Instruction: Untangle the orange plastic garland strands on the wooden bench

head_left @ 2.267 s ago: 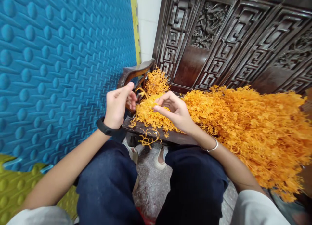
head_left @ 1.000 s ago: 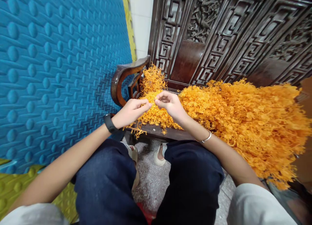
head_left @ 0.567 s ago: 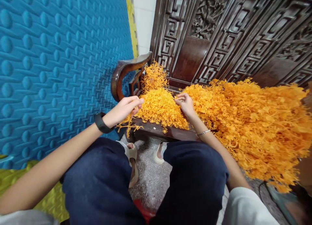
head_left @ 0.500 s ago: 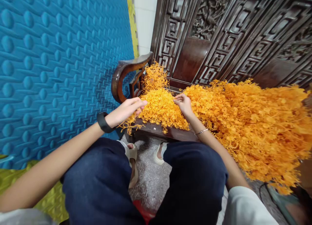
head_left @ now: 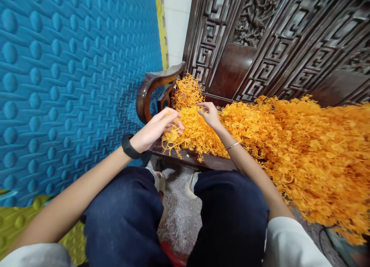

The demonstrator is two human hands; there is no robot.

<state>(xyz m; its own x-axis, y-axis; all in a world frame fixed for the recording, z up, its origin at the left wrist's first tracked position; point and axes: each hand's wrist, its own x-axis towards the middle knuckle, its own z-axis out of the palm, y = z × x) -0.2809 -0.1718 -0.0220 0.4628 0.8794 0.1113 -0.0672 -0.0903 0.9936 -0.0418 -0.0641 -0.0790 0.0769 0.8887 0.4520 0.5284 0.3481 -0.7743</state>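
Observation:
My left hand (head_left: 156,128), with a black band on its wrist, hovers at the left end of a dark wooden bench (head_left: 214,163). A small bunch of orange plastic sprigs (head_left: 170,140) hangs under its fingers. My right hand (head_left: 209,114), with a thin bangle, rests on top of a small pile of orange sprigs (head_left: 196,134). Its fingertips are pinched among the strands. A much larger heap of the same sprigs (head_left: 303,151) covers the seat to the right.
The bench has a curved armrest (head_left: 150,89) and a carved dark backrest (head_left: 245,47). A blue studded foam mat (head_left: 72,85) stands along the left, and a yellow mat (head_left: 17,220) lies below it. My knees in dark trousers sit over speckled floor (head_left: 182,213).
My right hand has left the edge of the large heap and moved up and left onto the small pile. My left hand has risen slightly, its sprigs still under it.

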